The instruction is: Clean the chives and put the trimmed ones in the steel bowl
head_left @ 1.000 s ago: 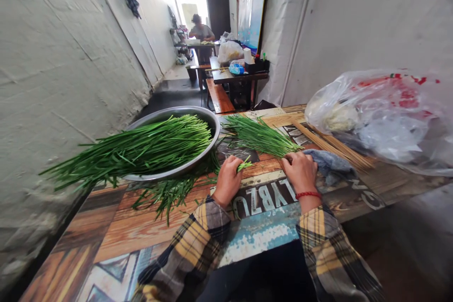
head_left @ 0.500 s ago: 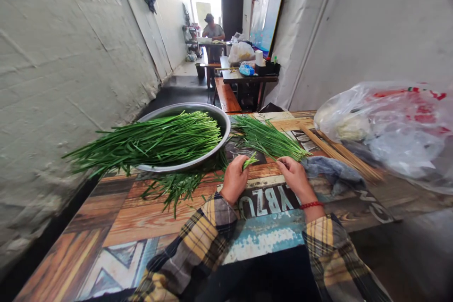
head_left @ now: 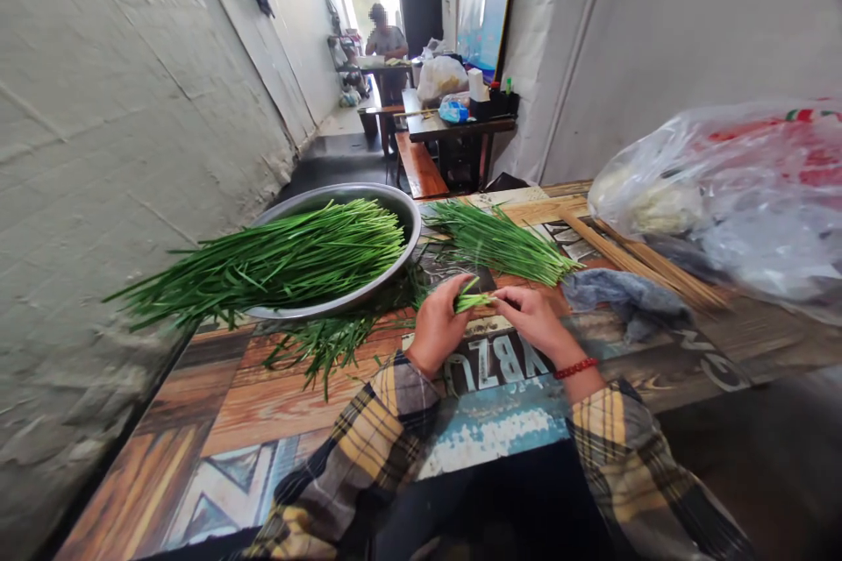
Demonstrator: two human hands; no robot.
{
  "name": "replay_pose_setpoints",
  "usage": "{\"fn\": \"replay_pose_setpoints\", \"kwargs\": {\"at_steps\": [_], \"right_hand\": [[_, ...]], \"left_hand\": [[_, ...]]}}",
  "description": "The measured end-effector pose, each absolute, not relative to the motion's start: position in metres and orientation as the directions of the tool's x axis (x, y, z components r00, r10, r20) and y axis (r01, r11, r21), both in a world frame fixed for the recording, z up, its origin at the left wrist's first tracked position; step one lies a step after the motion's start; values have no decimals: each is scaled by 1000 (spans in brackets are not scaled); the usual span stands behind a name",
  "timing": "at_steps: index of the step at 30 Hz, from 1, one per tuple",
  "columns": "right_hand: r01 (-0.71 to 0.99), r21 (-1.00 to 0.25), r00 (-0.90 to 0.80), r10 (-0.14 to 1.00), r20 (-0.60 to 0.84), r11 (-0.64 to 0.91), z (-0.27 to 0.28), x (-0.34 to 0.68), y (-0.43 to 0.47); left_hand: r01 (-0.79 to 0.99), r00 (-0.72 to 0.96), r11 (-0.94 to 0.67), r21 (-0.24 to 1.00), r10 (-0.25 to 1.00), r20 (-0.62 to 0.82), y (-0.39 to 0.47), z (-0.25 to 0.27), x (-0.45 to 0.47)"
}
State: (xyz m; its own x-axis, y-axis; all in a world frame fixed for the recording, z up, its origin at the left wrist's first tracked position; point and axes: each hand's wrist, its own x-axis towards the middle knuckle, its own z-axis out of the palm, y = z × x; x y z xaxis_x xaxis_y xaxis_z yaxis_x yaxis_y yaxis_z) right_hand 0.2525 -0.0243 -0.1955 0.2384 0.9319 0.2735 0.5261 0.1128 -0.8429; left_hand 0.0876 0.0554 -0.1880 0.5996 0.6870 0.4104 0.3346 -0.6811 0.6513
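Observation:
My left hand (head_left: 439, 326) is closed around a small bunch of garlic chives (head_left: 471, 301), their pale cut ends pointing right. At those ends, the fingertips of my right hand (head_left: 536, 323) are pinched together on the stalks. A loose pile of garlic chives (head_left: 503, 244) lies on the table just beyond my hands. To the left, a metal basin (head_left: 416, 250) holds a large heap of garlic chives (head_left: 309, 254), the leaves hanging over its rim. Scattered trimmed leaves (head_left: 329, 342) lie in front of the basin.
A grey cloth (head_left: 624, 298) and several wooden sticks (head_left: 635, 259) lie to the right, beside a clear plastic bag (head_left: 756, 202) with pale contents. The patterned table (head_left: 217, 394) stands between white walls. Farther back, a person (head_left: 387, 39) is at another table.
My right hand has moved left from beside the loose pile to the ends of the chives in my left hand. The view has shifted slightly.

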Motion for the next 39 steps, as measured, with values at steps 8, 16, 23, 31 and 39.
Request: {"fn": "replay_pose_setpoints", "kwargs": {"at_steps": [8,16,23,31,39], "right_hand": [[480,-868,250,928,275,128,-194,249,-23],[361,-927,577,757,306,100,-210,266,-19],[526,-836,346,859,378,156,-195,254,-23],[656,-746,352,826,440,118,-202,249,-16],[765,-640,444,774,452,-65,-215,256,-16]], "left_hand": [[396,741,-723,567,616,267,55,-184,90],[325,676,-581,746,695,246,64,-187,92],[312,655,-560,768,712,253,64,-188,91],[379,758,-744,550,591,277,59,-186,89],[438,563,-725,532,682,466,60,-178,85]]}}
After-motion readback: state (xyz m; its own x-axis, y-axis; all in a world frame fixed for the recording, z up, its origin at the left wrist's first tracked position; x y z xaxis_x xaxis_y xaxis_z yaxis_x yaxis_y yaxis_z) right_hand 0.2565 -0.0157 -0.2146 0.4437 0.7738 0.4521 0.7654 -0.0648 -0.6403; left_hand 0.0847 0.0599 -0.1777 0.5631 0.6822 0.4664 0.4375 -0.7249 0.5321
